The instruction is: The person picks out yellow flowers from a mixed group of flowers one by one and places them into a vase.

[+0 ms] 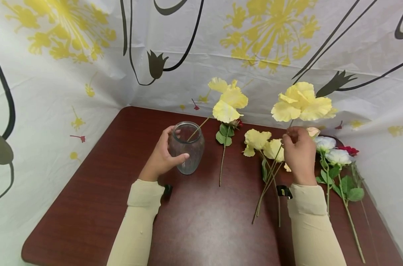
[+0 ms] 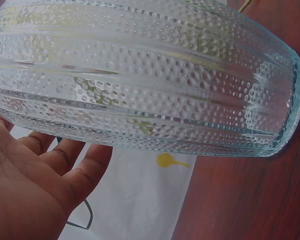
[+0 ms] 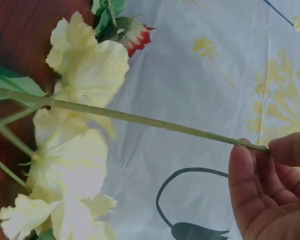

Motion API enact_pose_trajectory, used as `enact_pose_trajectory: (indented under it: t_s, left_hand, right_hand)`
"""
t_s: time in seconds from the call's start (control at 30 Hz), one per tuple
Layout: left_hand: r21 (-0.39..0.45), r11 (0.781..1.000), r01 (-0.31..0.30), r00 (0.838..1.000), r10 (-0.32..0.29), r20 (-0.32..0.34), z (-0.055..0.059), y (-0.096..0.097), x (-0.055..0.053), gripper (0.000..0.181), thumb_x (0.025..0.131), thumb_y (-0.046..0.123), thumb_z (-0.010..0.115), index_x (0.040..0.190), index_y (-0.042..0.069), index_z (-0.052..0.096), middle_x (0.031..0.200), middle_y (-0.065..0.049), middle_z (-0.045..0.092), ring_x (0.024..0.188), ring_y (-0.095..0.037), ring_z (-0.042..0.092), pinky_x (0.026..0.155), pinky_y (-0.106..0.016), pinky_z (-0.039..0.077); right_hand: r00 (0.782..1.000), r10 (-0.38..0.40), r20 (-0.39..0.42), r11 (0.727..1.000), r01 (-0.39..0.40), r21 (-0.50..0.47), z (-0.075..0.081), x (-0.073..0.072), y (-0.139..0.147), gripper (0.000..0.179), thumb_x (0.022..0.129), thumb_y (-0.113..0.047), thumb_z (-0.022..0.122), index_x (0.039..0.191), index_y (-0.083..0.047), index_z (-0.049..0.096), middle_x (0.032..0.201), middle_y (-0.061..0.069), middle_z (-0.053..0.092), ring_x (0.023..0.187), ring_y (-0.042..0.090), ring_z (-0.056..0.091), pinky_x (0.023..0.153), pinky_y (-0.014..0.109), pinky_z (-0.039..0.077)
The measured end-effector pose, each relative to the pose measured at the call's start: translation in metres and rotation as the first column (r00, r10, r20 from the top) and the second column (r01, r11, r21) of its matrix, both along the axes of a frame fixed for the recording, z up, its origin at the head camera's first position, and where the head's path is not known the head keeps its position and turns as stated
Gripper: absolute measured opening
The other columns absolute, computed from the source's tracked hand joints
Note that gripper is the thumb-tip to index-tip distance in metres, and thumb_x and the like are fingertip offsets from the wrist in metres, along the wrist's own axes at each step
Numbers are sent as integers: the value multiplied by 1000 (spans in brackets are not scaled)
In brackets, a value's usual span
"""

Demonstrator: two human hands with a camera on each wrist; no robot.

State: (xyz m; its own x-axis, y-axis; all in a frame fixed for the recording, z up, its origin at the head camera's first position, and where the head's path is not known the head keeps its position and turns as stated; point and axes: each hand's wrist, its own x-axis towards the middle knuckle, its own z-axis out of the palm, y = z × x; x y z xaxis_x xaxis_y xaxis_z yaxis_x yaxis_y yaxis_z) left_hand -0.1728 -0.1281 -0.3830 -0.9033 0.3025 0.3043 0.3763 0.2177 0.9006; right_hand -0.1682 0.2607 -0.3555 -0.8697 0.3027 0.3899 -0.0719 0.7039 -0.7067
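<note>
A ribbed, dimpled clear glass vase (image 1: 189,157) stands on the dark red table. My left hand (image 1: 165,153) holds it around its left side, thumb in front; in the left wrist view several fingers (image 2: 85,170) lie against the dimpled glass. One yellow flower (image 1: 229,101) leans out of the vase to the right, its stem passing through the mouth. My right hand (image 1: 299,153) pinches the stem (image 3: 155,121) of another yellow flower (image 1: 302,101) between thumb and fingertips, just below the raised bloom. Beneath that hand lie more yellow flowers (image 1: 257,139) with crossing stems.
A red flower with green leaves (image 1: 225,133) lies right of the vase. White flowers (image 1: 338,157) and a red bloom (image 1: 349,150) lie at the table's right side. A patterned white sheet (image 1: 188,92) hangs behind the table (image 1: 98,192) and along its sides.
</note>
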Motion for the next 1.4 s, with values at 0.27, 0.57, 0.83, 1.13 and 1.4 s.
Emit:
enact_pose_trajectory:
  t_s: [0.27,0.57,0.83,1.13,1.4]
  left_hand:
    - [-8,1000,0,1000,0,16,0,0,-1,88,79,14,77,150,4,25,141,-24,39,127,-31,41,102,-55,39]
    - [-12,1000,-4,1000,4,21,1,1,0,89,79,14,77,150,3,25,140,-25,39,126,-32,41,102,-55,39]
    - [-32,999,-13,999,14,29,4,1,2,90,79,14,77,151,3,24,141,-24,38,127,-32,40,103,-56,38]
    - [-27,1000,-11,999,12,36,3,0,2,88,80,14,77,150,3,24,142,-23,38,129,-32,39,104,-55,37]
    - [-33,999,-13,1000,13,22,5,0,3,88,80,13,77,150,3,25,141,-24,39,128,-32,40,103,-55,38]
  right_hand:
    - [997,-9,-82,995,1,-97,6,6,-4,24,101,-16,51,121,-5,59,98,8,64,79,13,65,65,16,50]
    - [986,27,-163,968,-66,-242,14,13,-9,21,101,-15,52,120,-8,57,101,10,61,83,12,64,69,19,53]
    - [963,70,-261,883,-181,-432,18,17,-14,29,100,-11,56,130,-9,54,102,13,58,85,19,64,70,21,55]
    - [855,16,-519,714,-373,-593,19,22,-36,28,96,0,60,123,-2,55,97,15,56,81,26,66,66,28,57]
    - [799,-8,-602,586,-484,-650,29,19,-65,37,94,5,60,128,0,48,93,18,57,78,31,67,66,34,57]
